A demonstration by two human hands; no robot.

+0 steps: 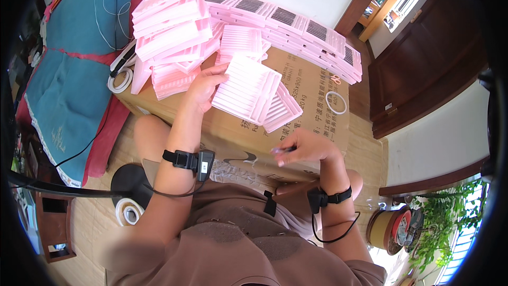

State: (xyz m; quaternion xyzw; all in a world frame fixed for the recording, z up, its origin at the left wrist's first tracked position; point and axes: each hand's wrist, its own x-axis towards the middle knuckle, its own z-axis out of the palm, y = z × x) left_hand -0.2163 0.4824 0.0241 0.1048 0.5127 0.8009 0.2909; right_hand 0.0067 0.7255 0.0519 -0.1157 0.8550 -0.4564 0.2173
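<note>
My left hand [202,89] grips the left edge of a pale pink slotted tray [246,89], tilted above a large cardboard box. No contents show in its grooves. Partly under it, a second pink slotted tray [286,109] rests on the box. My right hand [308,146] is near the box's front edge, apart from the trays. Its fingers are pinched on a small dark piece [286,149], too small to name. Behind the held tray lies another pink slotted tray [241,39].
Pink trays lean in a tall, uneven pile [172,34] on the left of the cardboard box [317,127]. Trays filled with dark strips [286,17] stand stacked along the back. A white ring [336,103] and an orange-red looped item [335,79] lie at right.
</note>
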